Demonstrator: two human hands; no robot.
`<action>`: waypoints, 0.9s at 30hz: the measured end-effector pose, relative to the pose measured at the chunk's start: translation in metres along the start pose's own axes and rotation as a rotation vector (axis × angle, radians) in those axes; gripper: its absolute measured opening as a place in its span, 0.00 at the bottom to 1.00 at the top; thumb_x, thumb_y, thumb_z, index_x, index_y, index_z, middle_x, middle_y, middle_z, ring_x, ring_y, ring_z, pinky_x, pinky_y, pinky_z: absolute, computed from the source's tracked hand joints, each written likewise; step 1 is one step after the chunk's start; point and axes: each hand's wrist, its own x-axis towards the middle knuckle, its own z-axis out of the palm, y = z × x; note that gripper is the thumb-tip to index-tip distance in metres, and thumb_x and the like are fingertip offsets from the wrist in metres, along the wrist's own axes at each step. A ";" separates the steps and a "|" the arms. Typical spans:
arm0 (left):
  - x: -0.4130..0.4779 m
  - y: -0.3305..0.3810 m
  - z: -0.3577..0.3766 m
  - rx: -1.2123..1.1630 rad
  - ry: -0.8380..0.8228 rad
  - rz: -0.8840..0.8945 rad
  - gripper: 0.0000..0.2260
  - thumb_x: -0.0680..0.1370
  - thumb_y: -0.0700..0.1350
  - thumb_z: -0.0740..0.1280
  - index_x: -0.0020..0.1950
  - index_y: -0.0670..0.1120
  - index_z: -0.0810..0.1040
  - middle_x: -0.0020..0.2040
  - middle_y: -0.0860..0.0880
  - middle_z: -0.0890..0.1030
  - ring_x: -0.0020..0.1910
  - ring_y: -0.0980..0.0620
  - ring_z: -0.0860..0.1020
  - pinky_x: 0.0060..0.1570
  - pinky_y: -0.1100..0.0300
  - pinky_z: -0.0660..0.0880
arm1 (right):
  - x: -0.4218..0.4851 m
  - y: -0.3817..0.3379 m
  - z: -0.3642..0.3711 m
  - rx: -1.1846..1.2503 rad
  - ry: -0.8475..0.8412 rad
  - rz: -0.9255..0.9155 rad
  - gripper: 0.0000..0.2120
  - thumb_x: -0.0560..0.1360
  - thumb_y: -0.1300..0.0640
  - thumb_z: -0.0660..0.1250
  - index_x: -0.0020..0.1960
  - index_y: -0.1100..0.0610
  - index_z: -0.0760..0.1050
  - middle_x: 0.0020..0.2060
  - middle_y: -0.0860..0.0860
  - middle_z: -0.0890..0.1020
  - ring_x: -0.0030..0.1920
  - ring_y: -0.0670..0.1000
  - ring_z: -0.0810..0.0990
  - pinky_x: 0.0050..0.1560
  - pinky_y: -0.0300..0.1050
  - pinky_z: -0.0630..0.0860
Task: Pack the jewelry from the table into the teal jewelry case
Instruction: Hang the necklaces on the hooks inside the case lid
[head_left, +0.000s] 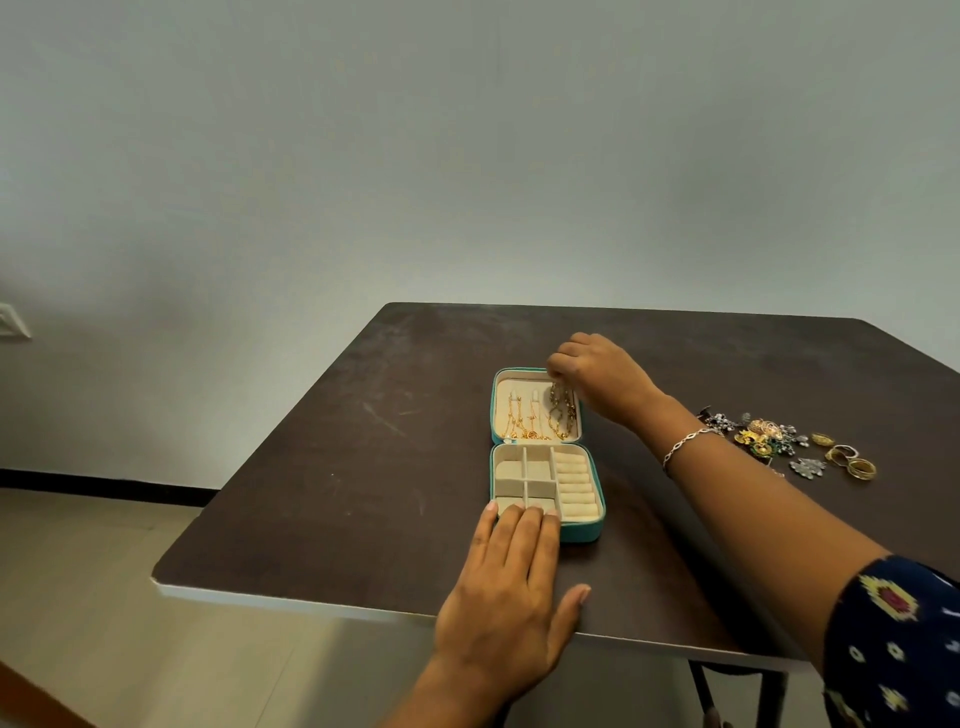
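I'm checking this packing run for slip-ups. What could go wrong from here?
The beaded chain pinched by the right hand hangs beside the gold chains already in the lid of the teal case, so they might tangle. The right forearm passes close to the loose jewelry pile; drawing back could scatter the rings.

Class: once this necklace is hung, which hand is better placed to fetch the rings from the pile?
Right. The rings lie right of the teal jewelry case, nearer the right hand; the left hand rests flat on the case's near edge, steadying it.
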 end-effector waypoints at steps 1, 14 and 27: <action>0.000 0.000 0.000 0.000 0.005 0.002 0.28 0.81 0.55 0.45 0.58 0.40 0.79 0.54 0.43 0.82 0.54 0.46 0.80 0.57 0.45 0.75 | 0.000 0.001 0.003 0.005 0.000 -0.001 0.09 0.62 0.65 0.76 0.39 0.60 0.78 0.35 0.56 0.82 0.34 0.55 0.79 0.32 0.44 0.73; 0.001 -0.001 -0.001 -0.002 0.007 0.003 0.28 0.80 0.56 0.45 0.59 0.41 0.78 0.55 0.43 0.82 0.55 0.47 0.80 0.57 0.46 0.74 | 0.000 -0.003 0.007 0.642 -0.024 0.644 0.12 0.74 0.61 0.65 0.58 0.58 0.74 0.54 0.55 0.77 0.53 0.51 0.76 0.51 0.43 0.73; 0.000 -0.001 -0.001 0.010 0.000 0.010 0.28 0.80 0.55 0.45 0.58 0.41 0.79 0.54 0.43 0.82 0.54 0.46 0.80 0.58 0.45 0.74 | -0.025 -0.022 -0.035 1.382 0.185 0.766 0.10 0.75 0.67 0.61 0.55 0.58 0.75 0.47 0.53 0.80 0.47 0.49 0.80 0.40 0.36 0.80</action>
